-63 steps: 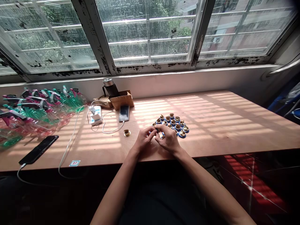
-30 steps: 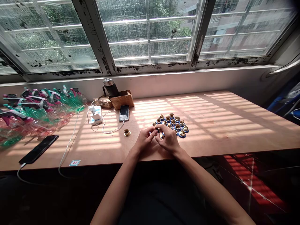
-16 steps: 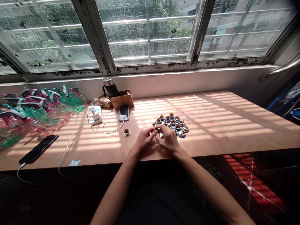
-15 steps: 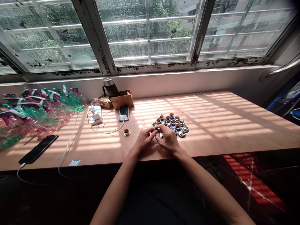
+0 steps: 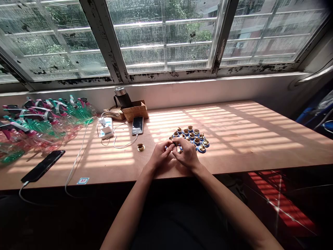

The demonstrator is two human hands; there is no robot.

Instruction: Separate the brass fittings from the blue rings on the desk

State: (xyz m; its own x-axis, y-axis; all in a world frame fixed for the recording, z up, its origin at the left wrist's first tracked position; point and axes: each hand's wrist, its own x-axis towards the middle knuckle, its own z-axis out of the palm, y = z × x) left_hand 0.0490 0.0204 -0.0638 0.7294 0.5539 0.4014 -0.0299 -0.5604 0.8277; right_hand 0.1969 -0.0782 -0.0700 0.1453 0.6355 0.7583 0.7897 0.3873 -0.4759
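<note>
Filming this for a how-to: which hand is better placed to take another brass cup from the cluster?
Probably the right hand: its fingers touch the cluster of blue-ringed brass cups, while the left hand sits further off, nearer the lone brass cup.

Some two dozen small brass cups (image 5: 197, 141), most seated in blue rings, lie upright in a tight cluster at one o'clock from the hands, a few rings touching their neighbours. A single brass cup (image 5: 141, 147) with no blue ring stands well apart at nine o'clock from the cluster. At the cluster's near edge, a small brass piece (image 5: 176, 143), mostly hidden, is pinched between the fingertips of the left hand (image 5: 160, 155) and right hand (image 5: 186, 155).
</note>
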